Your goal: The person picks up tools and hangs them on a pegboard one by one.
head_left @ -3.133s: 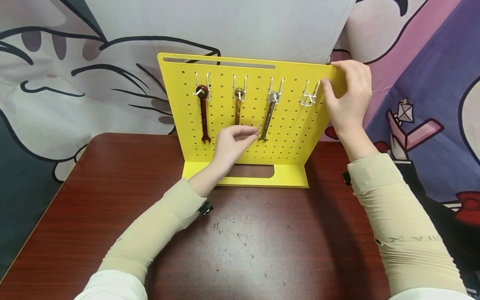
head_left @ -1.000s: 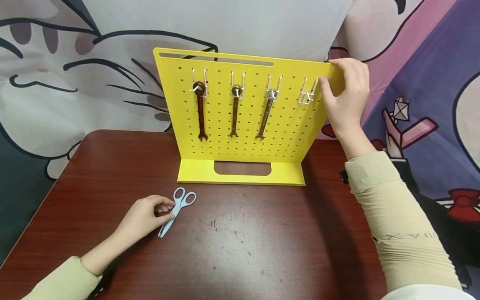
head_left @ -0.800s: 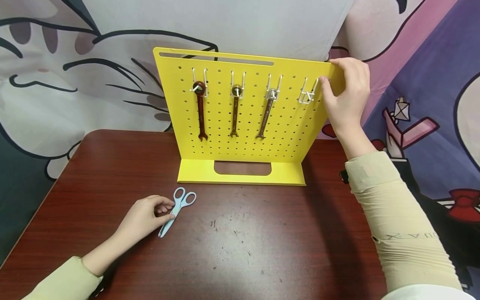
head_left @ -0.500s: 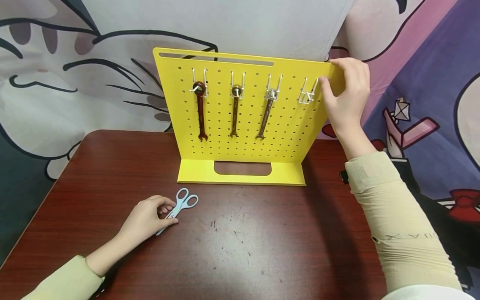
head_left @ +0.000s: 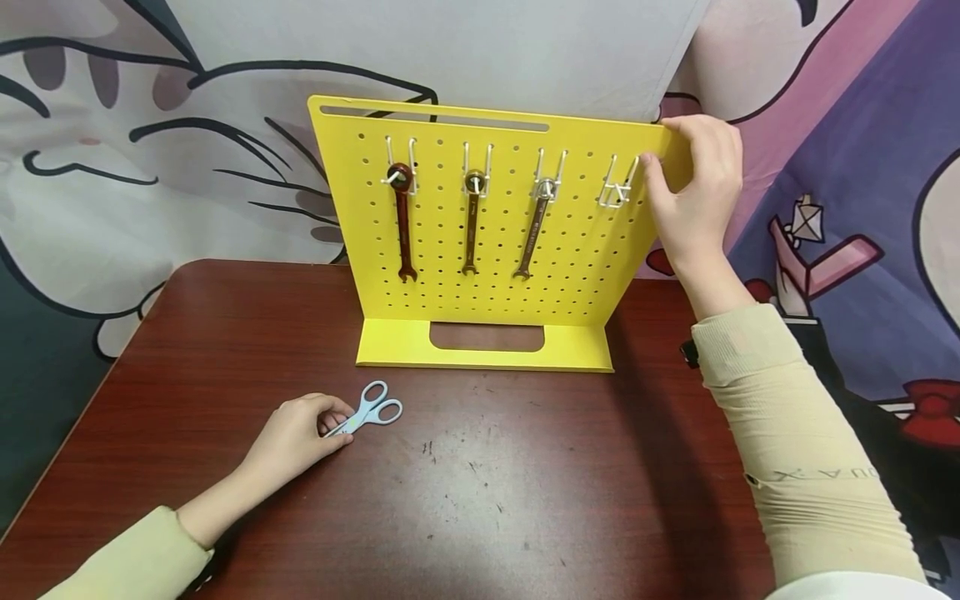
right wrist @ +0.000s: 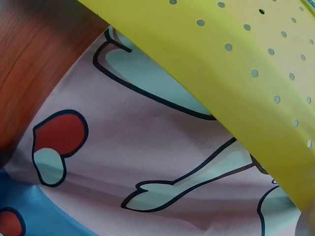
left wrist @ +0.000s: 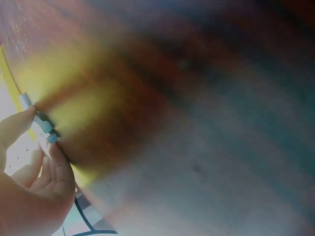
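Light blue scissors [head_left: 367, 410] are pinched at the blades between the thumb and fingers of my left hand [head_left: 296, 433], low over the left part of the table. Their handle loops point right, towards the pegboard; most of the blades are hidden by the hand. The left wrist view also has this left hand [left wrist: 44, 189] with the scissors [left wrist: 45, 125] seen on edge. My right hand [head_left: 701, 187] grips the upper right corner of the yellow pegboard [head_left: 337, 167], thumb on the front face and fingers over the top edge.
Three combination wrenches hang on white hooks: a reddish-brown wrench [head_left: 403, 233], a bronze wrench [head_left: 471, 229] and a silver-grey wrench [head_left: 532, 233]. A fourth hook [head_left: 615, 195] at the right bears nothing. The board's base [head_left: 397, 346] stands on the brown table [head_left: 525, 467], before a cartoon-printed cloth [head_left: 247, 167].
My left hand has gone from before the middle wrench to the scissors on the table at left. Over the last second the scissors have turned, their handles swinging right. My right hand stays put.
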Motion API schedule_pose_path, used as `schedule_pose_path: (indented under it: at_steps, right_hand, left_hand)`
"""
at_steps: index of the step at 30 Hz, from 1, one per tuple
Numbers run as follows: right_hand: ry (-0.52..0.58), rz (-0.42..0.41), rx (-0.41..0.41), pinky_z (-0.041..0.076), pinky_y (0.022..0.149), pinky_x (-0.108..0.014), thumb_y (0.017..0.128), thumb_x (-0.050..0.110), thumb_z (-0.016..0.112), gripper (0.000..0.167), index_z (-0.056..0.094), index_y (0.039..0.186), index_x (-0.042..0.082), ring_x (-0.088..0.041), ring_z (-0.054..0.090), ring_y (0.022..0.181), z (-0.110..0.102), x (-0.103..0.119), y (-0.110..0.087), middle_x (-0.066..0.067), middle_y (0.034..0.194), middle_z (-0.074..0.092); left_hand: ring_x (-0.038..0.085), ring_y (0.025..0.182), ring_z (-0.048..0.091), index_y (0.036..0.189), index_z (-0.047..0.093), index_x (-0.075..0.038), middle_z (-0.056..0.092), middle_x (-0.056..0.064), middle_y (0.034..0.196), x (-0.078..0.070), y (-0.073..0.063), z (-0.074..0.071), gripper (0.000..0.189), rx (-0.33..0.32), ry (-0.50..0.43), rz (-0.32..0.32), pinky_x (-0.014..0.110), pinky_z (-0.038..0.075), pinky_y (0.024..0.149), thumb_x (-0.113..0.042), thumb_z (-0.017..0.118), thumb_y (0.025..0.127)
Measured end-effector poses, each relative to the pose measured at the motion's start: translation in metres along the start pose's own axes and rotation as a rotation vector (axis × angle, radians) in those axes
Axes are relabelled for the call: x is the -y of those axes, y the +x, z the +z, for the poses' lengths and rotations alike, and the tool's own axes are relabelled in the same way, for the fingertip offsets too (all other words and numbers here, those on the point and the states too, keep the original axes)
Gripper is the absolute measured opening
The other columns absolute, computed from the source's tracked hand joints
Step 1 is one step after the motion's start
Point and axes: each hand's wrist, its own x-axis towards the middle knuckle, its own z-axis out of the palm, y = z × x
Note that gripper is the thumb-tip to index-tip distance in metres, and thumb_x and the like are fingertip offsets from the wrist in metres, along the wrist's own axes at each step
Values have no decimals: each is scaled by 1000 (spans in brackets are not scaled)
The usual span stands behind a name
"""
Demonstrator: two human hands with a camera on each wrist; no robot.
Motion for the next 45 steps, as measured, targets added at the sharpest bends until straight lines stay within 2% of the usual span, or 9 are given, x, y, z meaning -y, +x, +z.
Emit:
schedule_pose_path:
  at_steps: [11, 22, 29, 39, 45]
  right_hand:
    - [3, 3, 2, 38, 114, -35, 94, 16, 74, 32, 74, 121, -1, -39, 58, 121, 0, 2, 1, -22, 122, 73]
    - [11, -4, 1, 39, 115, -35, 93, 17, 74, 32, 74, 120, -1, -39, 58, 121, 1, 1, 1, -22, 122, 73]
    - [6, -1, 2, 39, 115, -35, 93, 17, 75, 32, 74, 121, 0, -39, 58, 121, 0, 0, 1, -21, 123, 73]
    - [11, -4, 0, 39, 115, -35, 93, 17, 75, 32, 74, 120, -1, -39, 58, 121, 1, -1, 1, -21, 122, 73]
    - [9, -7, -2, 39, 115, -36, 93, 17, 74, 33, 74, 120, -1, -39, 58, 121, 1, -1, 1, -22, 122, 73]
  left_hand:
    - [2, 68, 54, 89, 77, -12, 63, -8, 74, -1, 4, -2, 22, 21, 2, 11, 20, 45, 61, -9, 93, 74]
    - [-1, 65, 55, 87, 75, -10, 64, -9, 70, 0, 8, -3, 19, 52, -41, -29, 19, 47, 61, -12, 92, 78]
    - [1, 65, 54, 84, 73, -9, 64, -7, 70, -3, 15, -1, 18, 77, -94, -1, 19, 47, 60, -12, 91, 82]
    - [1, 67, 58, 86, 75, -8, 69, -5, 74, -12, 31, 9, 13, 54, -139, 36, 18, 51, 62, -11, 89, 85]
    - [4, 68, 60, 90, 77, -6, 72, -2, 76, -26, 43, 14, 13, -17, -194, 40, 18, 52, 63, -7, 88, 85]
